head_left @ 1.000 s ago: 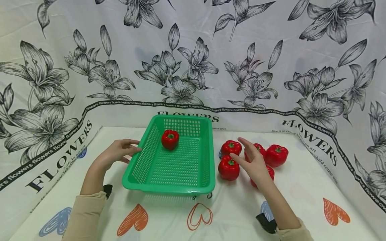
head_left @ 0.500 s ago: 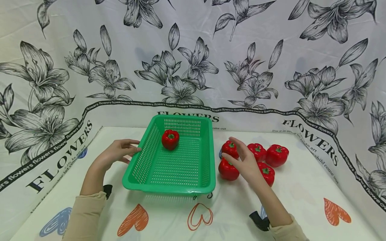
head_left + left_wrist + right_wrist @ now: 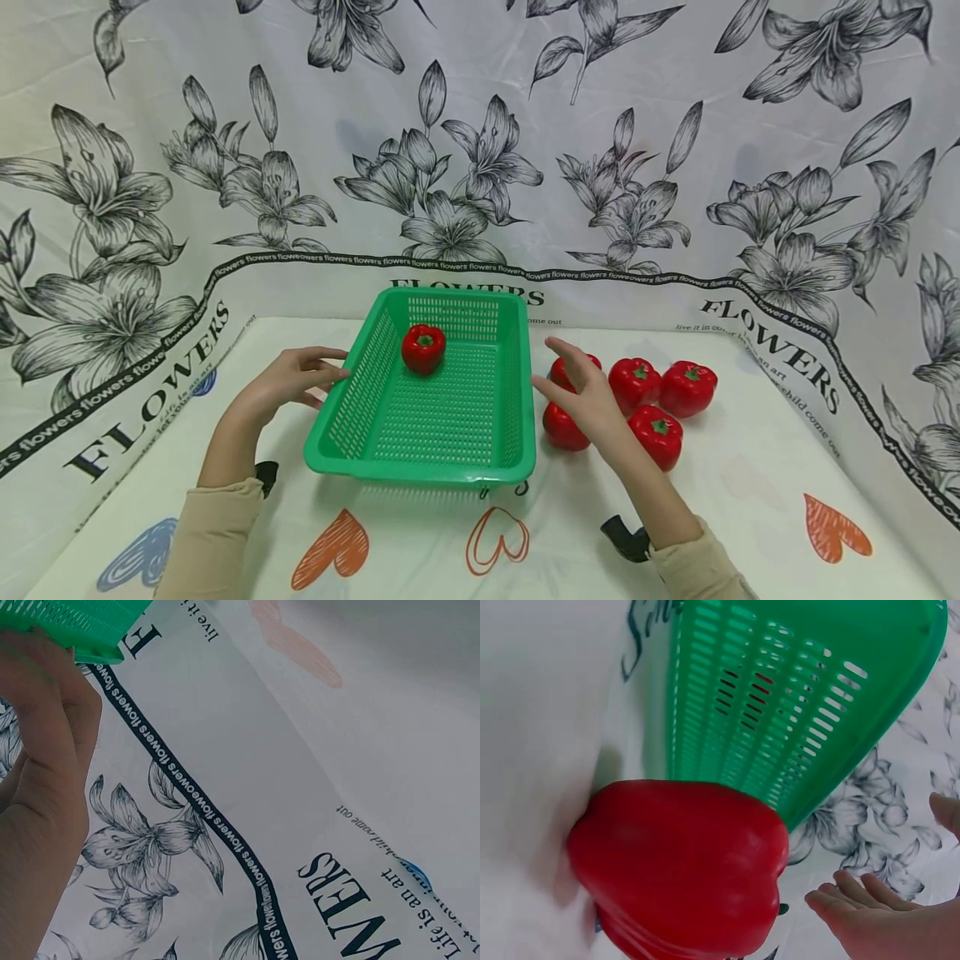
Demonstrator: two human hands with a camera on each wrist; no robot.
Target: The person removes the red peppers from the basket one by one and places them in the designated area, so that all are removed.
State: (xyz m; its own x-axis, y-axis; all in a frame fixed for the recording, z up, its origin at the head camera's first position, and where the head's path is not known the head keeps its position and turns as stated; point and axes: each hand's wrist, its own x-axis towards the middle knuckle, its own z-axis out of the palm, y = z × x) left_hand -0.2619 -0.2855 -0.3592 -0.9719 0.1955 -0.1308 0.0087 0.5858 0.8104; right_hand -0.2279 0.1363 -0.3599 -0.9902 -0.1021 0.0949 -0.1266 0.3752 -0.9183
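A green plastic basket (image 3: 420,477) with slotted walls holds one red bell pepper (image 3: 423,349) near its far left corner. My left hand (image 3: 288,383) holds the basket's left rim, with thumb and fingers at the edge; some fingertips are hidden. In the left wrist view the bent fingers meet the green rim (image 3: 101,655). Over the peppers beside the basket's right wall, my right hand (image 3: 588,400) hovers with fingers apart and nothing in them. It partly covers a near pepper (image 3: 564,427) and a far pepper (image 3: 592,363). In the right wrist view a large pepper (image 3: 682,862) lies near the fingers.
Farther right sit three more red bell peppers, one behind (image 3: 634,383), one at the far right (image 3: 688,388) and one nearer (image 3: 657,437). A white cloth (image 3: 420,550) printed with hearts covers the table. Flowered fabric (image 3: 480,125) rises behind it.
My right hand has moved left across the peppers, towards the basket, uncovering the peppers on the right. The left hand and the basket have stayed in place.
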